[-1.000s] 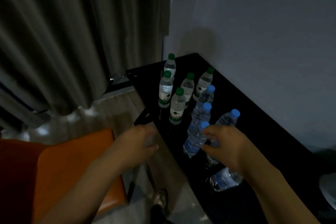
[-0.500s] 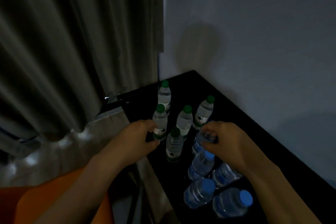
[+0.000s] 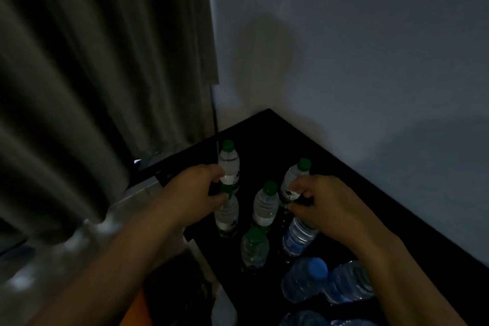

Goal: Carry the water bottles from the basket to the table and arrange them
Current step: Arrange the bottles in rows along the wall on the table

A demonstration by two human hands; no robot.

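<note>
Water bottles stand on the black counter (image 3: 357, 193) in the lower centre of the frame, set into the corner between the curtain (image 3: 92, 87) at left and the wall (image 3: 344, 47) at right.

Head view:
- Five green-capped bottles are upright in a loose cluster: rear-left bottle (image 3: 229, 164), rear-right bottle (image 3: 293, 182), centre bottle (image 3: 265, 204), left bottle (image 3: 227, 213) and front bottle (image 3: 254, 246).
- The blue-capped bottles (image 3: 304, 280) are grouped at lower right, close together; one further blue-capped bottle (image 3: 297, 235) stands just below the right hand. Whether the nearest ones are upright or lying cannot be told.
- The basket is not in view.

Step in hand: arranging, judged from the bottles already on the counter.

Hand pose:
- The left hand (image 3: 195, 193) reaches in from lower left, forearm angled up and right. Its fingers are curled narrow against the cap end of the left bottle and touch the rear-left bottle's label; a firm grasp cannot be confirmed.
- The right hand (image 3: 325, 204) enters from lower right, thumb and fingers closed on the labelled body of the rear-right bottle.

Next move, as a judgement: shift the two contacted bottles into line with the centre bottle. Keep each vertical; the spacing is tight, so a sideways push risks toppling a neighbour.
</note>
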